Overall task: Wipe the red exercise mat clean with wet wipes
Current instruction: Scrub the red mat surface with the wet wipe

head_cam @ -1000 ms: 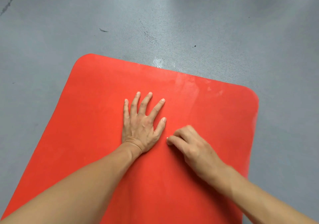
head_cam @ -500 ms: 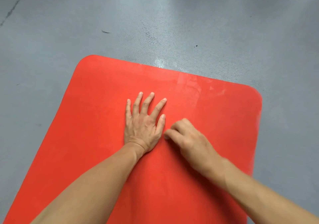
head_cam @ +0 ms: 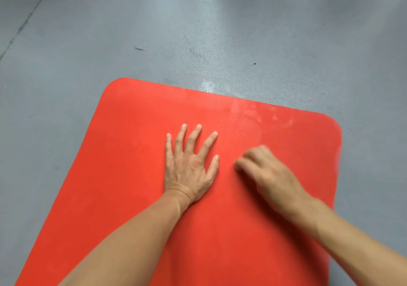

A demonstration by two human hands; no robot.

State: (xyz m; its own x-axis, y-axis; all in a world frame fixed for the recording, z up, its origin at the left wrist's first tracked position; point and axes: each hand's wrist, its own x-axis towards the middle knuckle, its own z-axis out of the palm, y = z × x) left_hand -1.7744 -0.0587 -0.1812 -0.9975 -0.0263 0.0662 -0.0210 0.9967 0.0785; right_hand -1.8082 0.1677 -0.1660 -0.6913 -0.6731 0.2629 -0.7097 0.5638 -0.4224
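Red mat (head_cam: 132, 186) is laid flat on the grey floor (head_cam: 88, 43), far edge with rounded corners in view. Left hand (head_cam: 189, 166) is pressed palm-down on the mat near its middle, fingers straight and spread, nothing held. Right hand (head_cam: 266, 171) is set just beside it on the mat, apart from it, fingers curled under, blurred; grip contents cannot be told, no wipe can be made out. Pale smears are seen on the mat near the far right corner.
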